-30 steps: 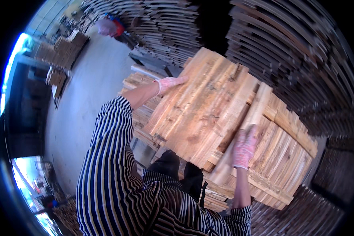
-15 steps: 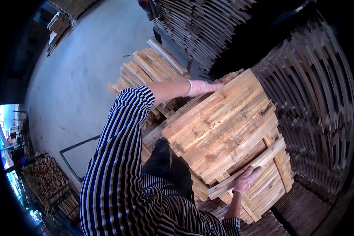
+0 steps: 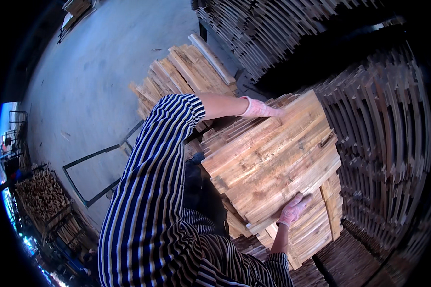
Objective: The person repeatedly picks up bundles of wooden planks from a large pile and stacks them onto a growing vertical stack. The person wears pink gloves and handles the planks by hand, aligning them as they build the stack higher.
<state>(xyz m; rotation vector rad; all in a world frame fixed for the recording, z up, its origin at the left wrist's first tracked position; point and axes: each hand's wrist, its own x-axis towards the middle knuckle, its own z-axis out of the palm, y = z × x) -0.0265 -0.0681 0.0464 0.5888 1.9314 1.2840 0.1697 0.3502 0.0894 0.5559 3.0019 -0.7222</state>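
I hold a wooden panel point(image 3: 273, 158) made of rough planks nailed side by side, tilted in front of me. My left hand point(image 3: 261, 109), in a pink glove, grips its far upper edge, with the striped sleeve stretched out towards it. My right hand point(image 3: 294, 209), also in a pink glove, clasps the near lower edge with its fingers curled over the outer plank. Below the panel lie more panels of the same kind in a pile point(image 3: 316, 229).
A stack of loose planks point(image 3: 191, 71) stands behind the panel. Tall piles of wooden pallets rise at the right point(image 3: 383, 143) and at the top point(image 3: 273, 33). On the concrete floor point(image 3: 91, 86) lies a metal frame point(image 3: 96, 177). A crate of wood sticks point(image 3: 43, 196) stands at the left.
My right hand has slid from the panel's top face down to its near edge. The panel has swung round and my head has turned left, so more floor shows.
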